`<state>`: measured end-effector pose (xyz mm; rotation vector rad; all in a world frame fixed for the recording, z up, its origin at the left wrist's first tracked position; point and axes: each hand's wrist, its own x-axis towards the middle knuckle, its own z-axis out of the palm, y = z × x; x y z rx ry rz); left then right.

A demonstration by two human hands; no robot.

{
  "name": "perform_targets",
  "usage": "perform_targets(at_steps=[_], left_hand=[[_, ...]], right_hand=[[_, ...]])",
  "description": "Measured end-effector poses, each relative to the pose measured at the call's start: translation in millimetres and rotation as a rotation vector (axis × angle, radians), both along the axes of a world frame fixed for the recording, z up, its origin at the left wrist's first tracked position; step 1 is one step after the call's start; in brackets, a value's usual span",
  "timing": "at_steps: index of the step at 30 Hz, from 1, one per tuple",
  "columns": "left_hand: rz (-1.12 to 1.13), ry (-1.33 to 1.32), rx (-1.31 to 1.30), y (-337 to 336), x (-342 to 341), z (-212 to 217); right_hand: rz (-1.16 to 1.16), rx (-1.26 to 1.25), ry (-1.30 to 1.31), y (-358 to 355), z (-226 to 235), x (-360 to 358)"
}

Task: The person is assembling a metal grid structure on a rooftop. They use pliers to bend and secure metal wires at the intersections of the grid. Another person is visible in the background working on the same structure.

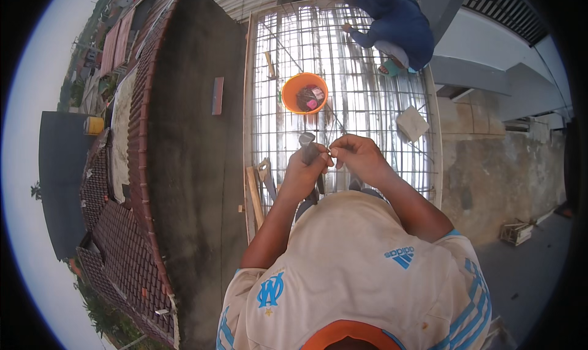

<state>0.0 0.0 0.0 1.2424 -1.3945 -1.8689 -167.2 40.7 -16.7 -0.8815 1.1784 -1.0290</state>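
Observation:
My left hand (pixel 304 171) is closed around a dark-handled tool with a rounded metal head (pixel 306 140), which looks like pincers. Its thumb and fingertips meet those of my right hand (pixel 361 159) in front of my chest. Between the fingertips runs a thin tie wire (pixel 331 135), hard to make out, which my right hand pinches. Beneath both hands spreads a grid of steel reinforcing bars (pixel 367 114) over shiny metal sheeting. Just beyond my hands an orange bucket (pixel 290 100) stands on the grid, with dark wire-like pieces and pink bits inside.
A person in dark blue (pixel 401 28) crouches at the far right, reaching over the bars. A pale square block (pixel 413 124) lies at right. Near my left arm are a handsaw (pixel 267 177) and a wooden strip (pixel 254 197). A grey wall (pixel 196 135) flanks the left side.

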Motion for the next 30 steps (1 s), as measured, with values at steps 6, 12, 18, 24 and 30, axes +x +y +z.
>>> perform_targets(at_steps=[6,12,18,24,30], left_hand=[[-0.028,-0.097,-0.047,9,4,-3],[0.009,-0.082,-0.034,14,13,-7],[0.015,-0.047,-0.052,19,14,-11],[0.005,-0.090,-0.059,21,17,-11],[-0.034,-0.128,-0.063,25,21,-15]], right_hand=[[-0.029,0.019,0.020,4,2,5],[-0.122,-0.030,-0.076,-6,6,3],[-0.032,0.060,-0.035,-2,9,7],[-0.026,0.057,0.042,-1,15,8],[-0.145,-0.076,0.053,1,15,11]])
